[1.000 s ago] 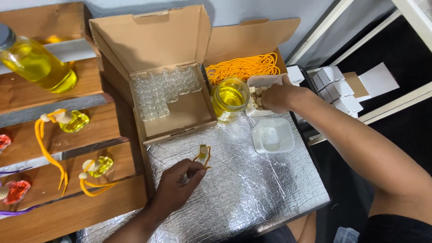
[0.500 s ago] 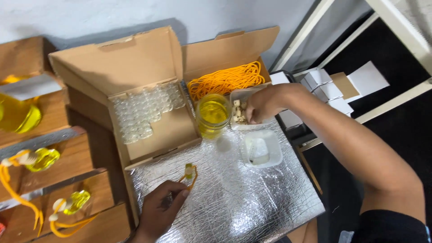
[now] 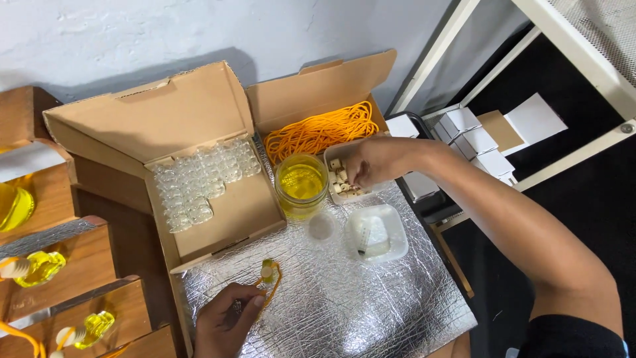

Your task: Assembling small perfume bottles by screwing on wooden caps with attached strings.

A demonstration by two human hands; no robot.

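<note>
Pinching a small corked vial (image 3: 267,270) with an orange cord, the left hand (image 3: 225,321) rests low on the foil-covered desk (image 3: 371,311), fingers closed around it as 0.5 s ago. Farther off sit an empty white tray (image 3: 376,233) and a jar of yellow liquid (image 3: 302,184). Beyond, the right hand (image 3: 374,162) has dipped into the white dish of corks (image 3: 344,180), fingertips bunched; whether it grips 1 I cannot tell. Orange cords (image 3: 321,129) lie in the back box.
</note>
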